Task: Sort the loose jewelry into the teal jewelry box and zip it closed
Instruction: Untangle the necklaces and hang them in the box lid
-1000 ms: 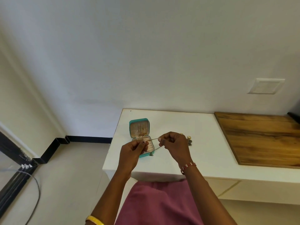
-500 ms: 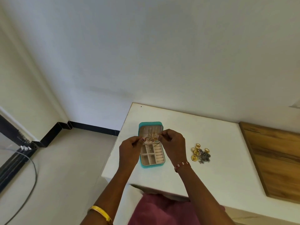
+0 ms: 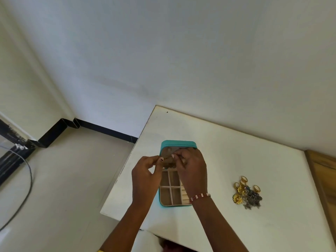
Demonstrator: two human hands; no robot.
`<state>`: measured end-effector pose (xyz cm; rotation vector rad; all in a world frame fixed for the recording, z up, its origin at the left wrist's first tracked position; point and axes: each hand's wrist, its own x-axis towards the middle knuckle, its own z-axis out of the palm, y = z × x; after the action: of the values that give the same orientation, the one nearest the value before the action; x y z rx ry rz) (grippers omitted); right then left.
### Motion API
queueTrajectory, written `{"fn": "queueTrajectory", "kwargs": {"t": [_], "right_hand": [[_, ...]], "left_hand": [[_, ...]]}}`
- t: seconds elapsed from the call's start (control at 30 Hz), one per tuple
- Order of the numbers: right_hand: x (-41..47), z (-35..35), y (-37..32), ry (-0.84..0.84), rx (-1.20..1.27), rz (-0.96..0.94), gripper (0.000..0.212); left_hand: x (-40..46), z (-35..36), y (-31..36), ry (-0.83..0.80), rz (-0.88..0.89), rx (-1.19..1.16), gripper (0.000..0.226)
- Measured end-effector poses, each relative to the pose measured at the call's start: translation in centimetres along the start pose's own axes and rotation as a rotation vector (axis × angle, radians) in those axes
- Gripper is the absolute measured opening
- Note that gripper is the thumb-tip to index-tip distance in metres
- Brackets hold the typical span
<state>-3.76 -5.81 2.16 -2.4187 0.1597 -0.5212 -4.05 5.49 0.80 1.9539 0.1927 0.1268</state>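
Observation:
The teal jewelry box (image 3: 179, 143) stands open on the white table (image 3: 227, 157), its lid upright and its beige compartments facing up. My left hand (image 3: 144, 176) and my right hand (image 3: 192, 170) both pinch a thin gold necklace (image 3: 168, 159) in front of the lid's inside, above the box's back edge. Both hands cover part of the tray. A pile of loose jewelry (image 3: 246, 193), gold rings, earrings and dark pieces, lies on the table to the right of the box.
A wooden board (image 3: 325, 179) lies at the table's right edge. The table's left edge drops to a tiled floor with a black cable (image 3: 27, 188). A white wall stands right behind the table.
Both hands have carried the necklace from in front of the box up to the inside of the lid and drawn closer together. The view has tilted down and left.

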Motion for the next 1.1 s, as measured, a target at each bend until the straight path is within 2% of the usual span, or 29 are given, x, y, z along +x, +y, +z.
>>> {"fn": "queueTrajectory", "kwargs": {"t": [0.1,0.2,0.37,0.47,0.63,0.93,1.1], "right_hand": [[-0.2,0.9,0.0,0.071,-0.008,-0.028,0.016],[-0.5,1.5,-0.1,0.089,0.025,0.002,0.017],[-0.6,1.5,-0.7,0.088,0.009,-0.069,0.030],[-0.4,1.5,-1.1,0.110,0.001,-0.098,0.031],[-0.2,2.3,-1.6,0.189,0.054,-0.052,0.024],[-0.4,3.3,-2.6,0.361,0.163,0.164,0.013],[-0.1,3.4,-3.3,0.388,0.423,0.553,0.008]], "left_hand": [[0.0,-0.2,-0.4,0.063,0.050,-0.013,0.014],[0.4,-0.1,-0.5,0.080,0.065,-0.053,0.024],[1.9,0.5,0.0,-0.130,0.026,-0.111,0.049],[2.2,0.6,0.3,-0.252,0.003,-0.136,0.048],[2.1,0.8,-0.1,-0.229,-0.027,-0.079,0.042],[2.1,1.0,-0.2,-0.226,-0.023,-0.136,0.036],[1.9,1.0,-0.2,-0.223,0.017,-0.108,0.036]]}}
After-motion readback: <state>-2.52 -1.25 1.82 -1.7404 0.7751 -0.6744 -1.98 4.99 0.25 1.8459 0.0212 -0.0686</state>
